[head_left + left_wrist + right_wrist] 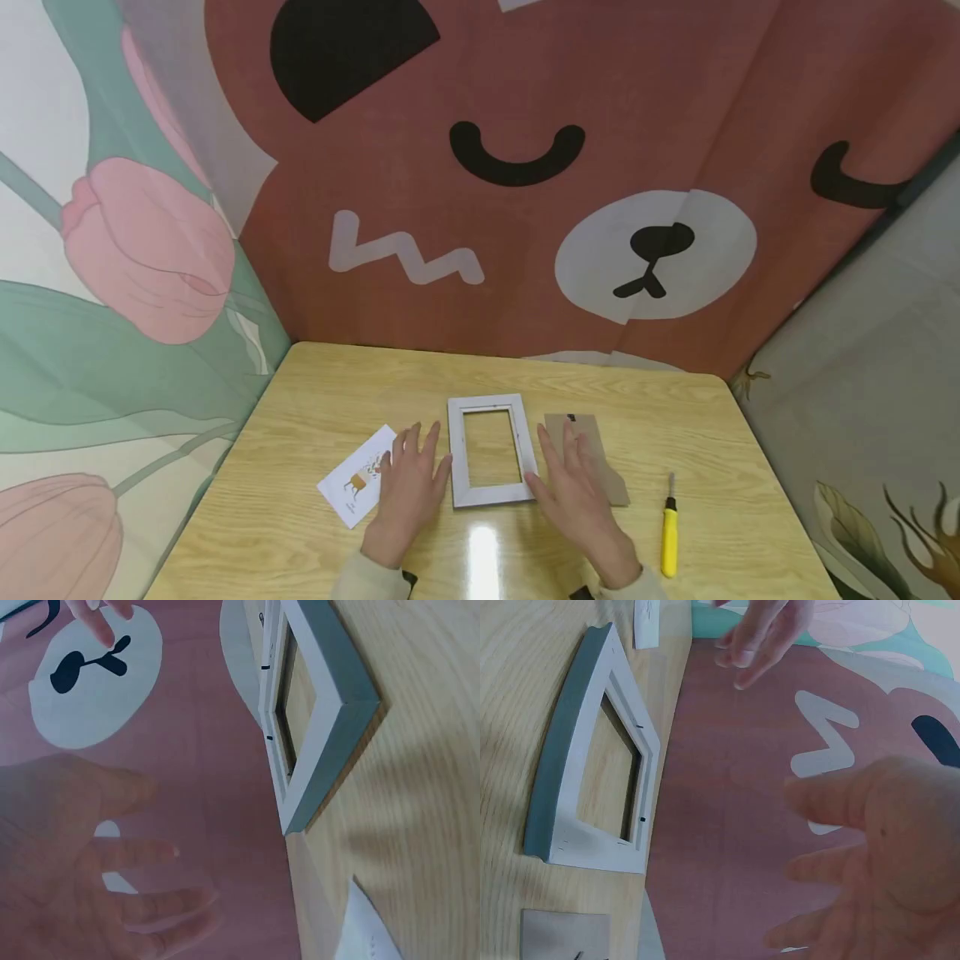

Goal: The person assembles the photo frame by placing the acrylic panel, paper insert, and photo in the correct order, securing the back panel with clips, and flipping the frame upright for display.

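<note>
A white picture frame (460, 467) with an open middle lies flat on the table. Its outer sides look grey-green in the left wrist view, where the frame (330, 742) stands apart from the fingers. My left hand (408, 487), fingers spread and holding nothing, hovers between the frame and a white card (347, 492) printed with a deer. On the other side my right hand (576, 500) is also spread and empty, its thumb overlapping the frame's right edge in the head view. Partly hidden under that hand is a brown backing board (611, 475).
A screwdriver (670, 533) with a yellow handle lies at the right of the wooden table (360, 375). A curtain with a bear print (517, 275) hangs behind the table's back edge, and printed fabric (150, 375) hangs along the left side.
</note>
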